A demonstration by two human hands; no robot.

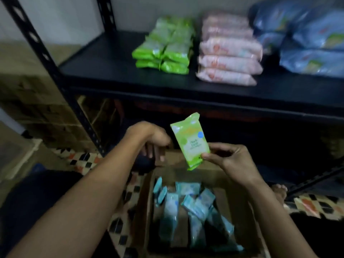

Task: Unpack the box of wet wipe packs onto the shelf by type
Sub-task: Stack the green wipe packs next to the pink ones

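Box (240, 211) of seemingly pale-blue packs (195, 203), green pack (189, 141) above.

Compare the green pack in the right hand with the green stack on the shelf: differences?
The green pack is one pack, upright and tilted, pinched by the right hand above the box. The green stack is many packs lying flat in layers on the shelf. Both look the same lime green type.

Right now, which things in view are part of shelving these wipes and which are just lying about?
Job:
- green wipe pack, pinched by right hand
- cardboard box of light-blue packs
- shelf with green stack, pink stack, blue stack
- left hand, on the box's far flap

Lying about:
- stacked cartons
- patterned floor mat
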